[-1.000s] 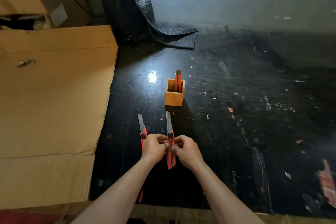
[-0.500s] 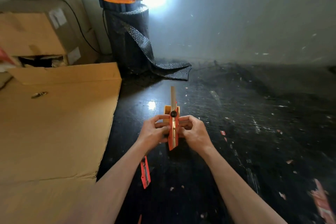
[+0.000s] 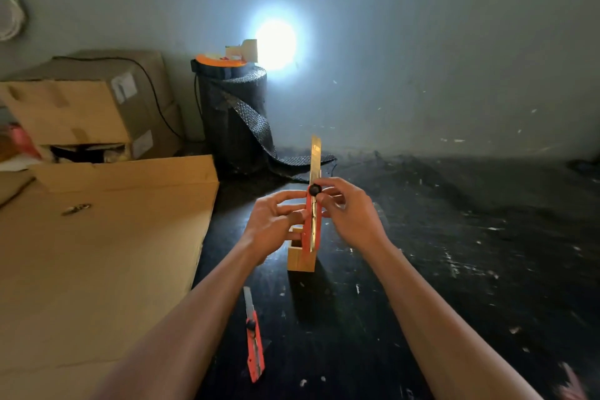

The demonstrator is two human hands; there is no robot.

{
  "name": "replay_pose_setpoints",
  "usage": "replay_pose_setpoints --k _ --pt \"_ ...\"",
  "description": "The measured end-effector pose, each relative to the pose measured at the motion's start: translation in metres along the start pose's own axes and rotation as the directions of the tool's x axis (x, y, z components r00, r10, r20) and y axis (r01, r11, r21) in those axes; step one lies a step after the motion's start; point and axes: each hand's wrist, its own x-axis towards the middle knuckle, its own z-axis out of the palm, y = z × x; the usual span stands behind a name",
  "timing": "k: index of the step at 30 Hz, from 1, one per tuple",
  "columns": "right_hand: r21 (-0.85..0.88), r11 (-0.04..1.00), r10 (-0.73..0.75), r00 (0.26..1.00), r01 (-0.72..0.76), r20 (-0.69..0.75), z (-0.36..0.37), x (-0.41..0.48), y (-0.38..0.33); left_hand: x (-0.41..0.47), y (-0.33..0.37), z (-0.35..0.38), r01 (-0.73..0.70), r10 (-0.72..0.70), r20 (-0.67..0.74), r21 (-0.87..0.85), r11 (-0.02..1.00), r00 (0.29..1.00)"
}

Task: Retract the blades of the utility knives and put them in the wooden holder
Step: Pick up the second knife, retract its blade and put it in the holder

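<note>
Scuffed black floor [image 3: 454, 253] meets a grey wall [image 3: 454, 58]; cardboard [image 3: 97, 253] lies at left. Two knives: my left hand [image 3: 272, 227] and right hand [image 3: 350, 214] pinch one knife [image 3: 312, 221] upright before the holder [image 3: 297, 258]; the other knife [image 3: 254, 341] lies lower centre.

Both hands hold 1 orange utility knife [image 3: 311, 221] upright — the left hand [image 3: 272, 226] pinches its body, the right hand [image 3: 352, 216] has fingertips at the black knob [image 3: 314, 189]. Its blade [image 3: 315, 159] is extended upward. Behind it stands the wooden holder [image 3: 300, 258] on the dark bench [image 3: 454, 269]. A 2nd knife [image 3: 254, 339] — blade out — lies nearer, beside flattened cardboard [image 3: 97, 253].
</note>
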Motion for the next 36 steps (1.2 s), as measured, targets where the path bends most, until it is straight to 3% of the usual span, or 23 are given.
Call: replay_pose_setpoints --k 22,36 --pt "0.061 0.997 0.045 0.993 -0.052 0.109 -0.008 -0.026 0.02 -0.002 0.018 0.008 0.055 -0.055 0.005 -0.084 0.995 0.998" --pt "0.02 0.998 0.05 0.993 -0.052 0.104 -0.008 -0.034 0.013 0.008 0.03 0.017 -0.023 0.022 -0.084 -0.013 1.0 0.996"
